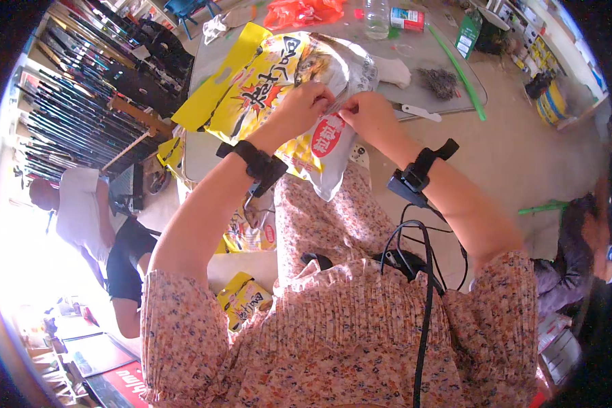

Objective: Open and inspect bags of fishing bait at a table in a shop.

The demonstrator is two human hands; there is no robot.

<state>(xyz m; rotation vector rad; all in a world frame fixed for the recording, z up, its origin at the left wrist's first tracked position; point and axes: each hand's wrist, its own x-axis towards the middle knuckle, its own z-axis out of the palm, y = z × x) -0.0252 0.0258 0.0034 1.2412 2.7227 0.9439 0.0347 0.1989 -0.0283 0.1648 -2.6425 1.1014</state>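
Note:
A large yellow and white printed plastic bag (265,86) lies across the near edge of the table, its lower corner hanging over my lap. My left hand (306,104) pinches the bag's gathered plastic between thumb and fingers. Close beside it, my right hand (364,113) grips the same gathered part, and the fingertips of both hands nearly meet. To the right of my right hand a white-handled tool (422,112), perhaps a knife, lies at the table edge. A white cloth or glove (393,72) sits just behind the bag.
On the grey table (408,46) are a red plastic bag (303,12), clear bottle (377,20), can (407,19), dark tangled clump (440,83) and green strip (459,74). Similar yellow bags (246,301) lie below. A bent-over person (84,204) is at left; another (571,255) is at right.

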